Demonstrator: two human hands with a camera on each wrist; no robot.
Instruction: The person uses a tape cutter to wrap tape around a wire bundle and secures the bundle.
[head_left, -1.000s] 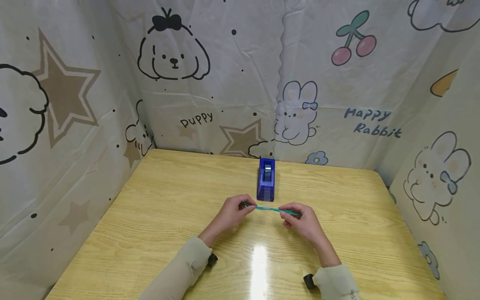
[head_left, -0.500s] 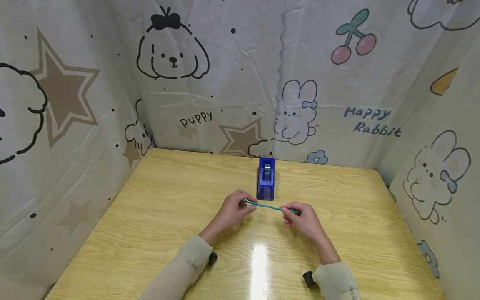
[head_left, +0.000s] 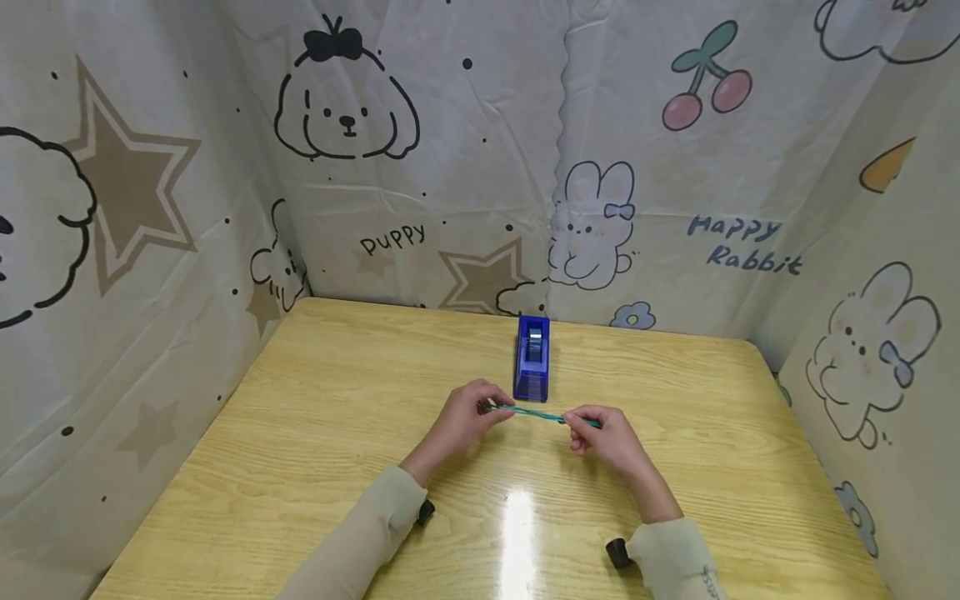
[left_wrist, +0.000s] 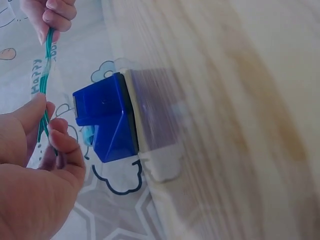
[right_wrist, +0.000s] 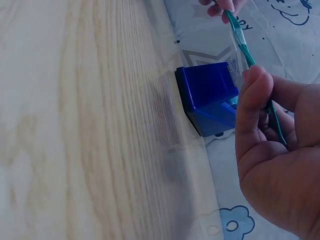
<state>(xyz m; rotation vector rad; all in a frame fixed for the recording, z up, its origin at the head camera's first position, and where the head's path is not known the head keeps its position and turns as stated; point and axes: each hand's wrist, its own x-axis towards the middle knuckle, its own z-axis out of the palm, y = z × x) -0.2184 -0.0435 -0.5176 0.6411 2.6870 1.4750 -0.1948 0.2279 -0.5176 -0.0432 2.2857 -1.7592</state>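
Note:
A slim bundle of green wire-like strands (head_left: 536, 412) is stretched between both hands, above the table. My left hand (head_left: 465, 417) pinches its left end between thumb and fingers; in the left wrist view the strand tips (left_wrist: 42, 131) spread apart there. The right end is pinched by my right hand (head_left: 611, 442), and a strand (right_wrist: 276, 122) runs down behind the thumb in the right wrist view. Clear tape (left_wrist: 47, 66) appears wrapped around the bundle's middle. Just beyond the hands stands a blue tape dispenser (head_left: 532, 358), its front towards me.
The light wooden table (head_left: 360, 358) reaches back to a printed curtain (head_left: 465, 142), which also closes off both sides. A bright glare streak (head_left: 517, 542) lies on the tabletop between the forearms. Black wrist-worn devices (head_left: 618, 553) show at the sleeve cuffs.
The left hand rises slightly and its fingers part and then draw together again on the strands. The bundle now slopes down more to the right. The right hand stays nearly still; the dispenser has not moved.

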